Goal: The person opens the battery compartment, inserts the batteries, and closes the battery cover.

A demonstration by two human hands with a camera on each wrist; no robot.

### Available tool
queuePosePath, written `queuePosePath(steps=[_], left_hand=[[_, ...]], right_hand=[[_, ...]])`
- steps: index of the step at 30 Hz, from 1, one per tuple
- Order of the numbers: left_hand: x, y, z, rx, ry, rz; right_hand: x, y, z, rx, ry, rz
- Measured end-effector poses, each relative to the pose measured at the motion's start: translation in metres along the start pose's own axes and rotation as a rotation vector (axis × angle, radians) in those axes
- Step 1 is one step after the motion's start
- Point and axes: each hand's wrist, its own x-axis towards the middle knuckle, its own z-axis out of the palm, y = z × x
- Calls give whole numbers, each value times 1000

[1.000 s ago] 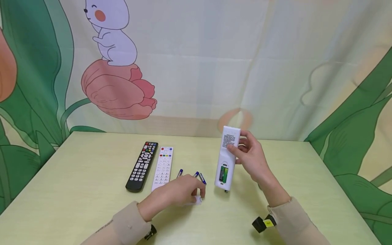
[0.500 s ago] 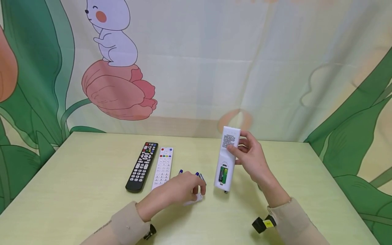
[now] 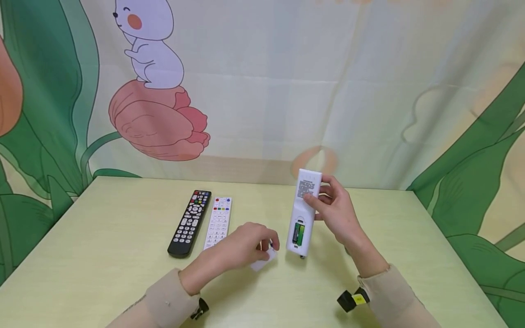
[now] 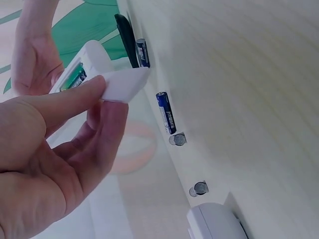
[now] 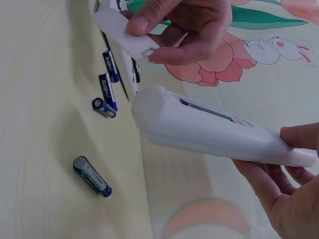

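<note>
My right hand (image 3: pixel 336 212) holds a white remote control (image 3: pixel 292 241) upright over the table, its back turned toward me and its thumb across the label. In the remote's uncovered compartment lie green batteries (image 3: pixel 301 233). To the left, my left hand (image 3: pixel 246 246) pinches a small white battery cover (image 4: pixel 125 84) between thumb and fingers, a short gap away from the remote's lower end. The right wrist view shows the cover's small clip end near the fingertips. Several loose blue batteries (image 5: pixel 92 177) lie on the table beneath; the left hand mostly hides them in the head view.
A black remote control (image 3: pixel 190 223) and a second white remote control (image 3: pixel 219 223) lie side by side, buttons up, left of the hands. Behind the pale table (image 3: pixel 102 255) hangs a printed curtain (image 3: pixel 262 91) with a flower and animal pattern.
My left hand has lifted the battery cover off the table and shifted slightly right, toward the remote, tilting the cover. The right hand and its remote have hardly moved.
</note>
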Motion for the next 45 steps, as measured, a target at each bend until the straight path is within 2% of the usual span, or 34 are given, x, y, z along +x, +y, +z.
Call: queuePosePath(steps=[11, 21, 30, 41, 45], left_hand=[[2, 2, -1, -79, 145, 54], [4, 7, 0, -206, 228, 74], [6, 7, 2, -310, 243, 75], [10, 8, 5, -353, 293, 150], [9, 12, 4, -360, 303, 154]], right_hand=[[0, 1, 1, 25, -2, -2], [-1, 1, 2, 19, -13, -13], [-2, 1, 4, 44, -35, -9], [-3, 0, 6, 74, -57, -15], [-3, 0, 7, 72, -63, -19]])
